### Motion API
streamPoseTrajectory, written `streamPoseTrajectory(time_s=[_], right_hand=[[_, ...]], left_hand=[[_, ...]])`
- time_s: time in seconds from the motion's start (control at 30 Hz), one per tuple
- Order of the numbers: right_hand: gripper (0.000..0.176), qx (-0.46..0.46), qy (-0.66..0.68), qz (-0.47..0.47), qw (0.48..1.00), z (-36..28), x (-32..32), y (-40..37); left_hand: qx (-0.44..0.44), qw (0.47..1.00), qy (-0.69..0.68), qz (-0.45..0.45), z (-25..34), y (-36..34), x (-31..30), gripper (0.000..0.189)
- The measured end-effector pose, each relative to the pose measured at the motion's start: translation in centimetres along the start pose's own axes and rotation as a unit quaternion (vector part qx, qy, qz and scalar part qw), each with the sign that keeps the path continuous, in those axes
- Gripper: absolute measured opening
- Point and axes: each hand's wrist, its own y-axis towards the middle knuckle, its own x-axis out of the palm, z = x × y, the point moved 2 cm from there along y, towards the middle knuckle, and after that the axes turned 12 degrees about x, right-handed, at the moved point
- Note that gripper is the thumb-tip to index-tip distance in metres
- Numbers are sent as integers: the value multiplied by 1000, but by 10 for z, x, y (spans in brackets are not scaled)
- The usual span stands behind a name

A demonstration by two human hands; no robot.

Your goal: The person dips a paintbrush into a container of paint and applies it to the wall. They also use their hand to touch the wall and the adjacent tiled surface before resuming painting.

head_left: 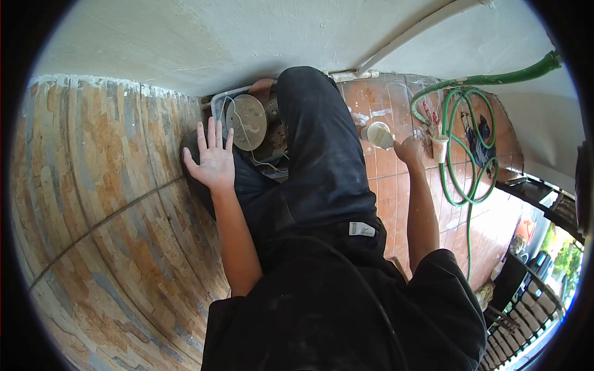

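Observation:
My left hand (213,162) is held palm up with its fingers spread and nothing in it, over my bent left leg. To the right of my knees, my right hand (409,152) is closed on what looks like a putty knife (386,141). Its handle is mostly hidden in the fingers, and its pale-smeared blade overlaps the mouth of a white tub (373,128) on the tiled floor. Close to the right hand's fingers stands a tall whitish cup (440,148).
A green hose (456,191) lies coiled on the red tiles (390,176) at right, beside a black plastic bag (481,145). Ahead, a grey crate (216,102) holds a round lid (246,123) and a pale cord. A stone-patterned wall (111,204) runs close along my left.

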Motion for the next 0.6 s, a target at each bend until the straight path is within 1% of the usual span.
streamPoseTrajectory(time_s=[0.3,0.43,0.5,0.6], right_hand=[[58,-1,-2,-6,1000,-8,7,10],[59,5,-1,-12,1000,-5,22,23],[59,-16,5,19,1000,0,33,31],[58,-26,19,23,999,1,38,34]], left_hand=[[-2,1000,13,7,-1,0,1,78],[-3,1000,14,4,-1,1,0,78],[-3,1000,15,4,-1,1,-1,78],[-4,1000,14,9,-2,1,0,77]])
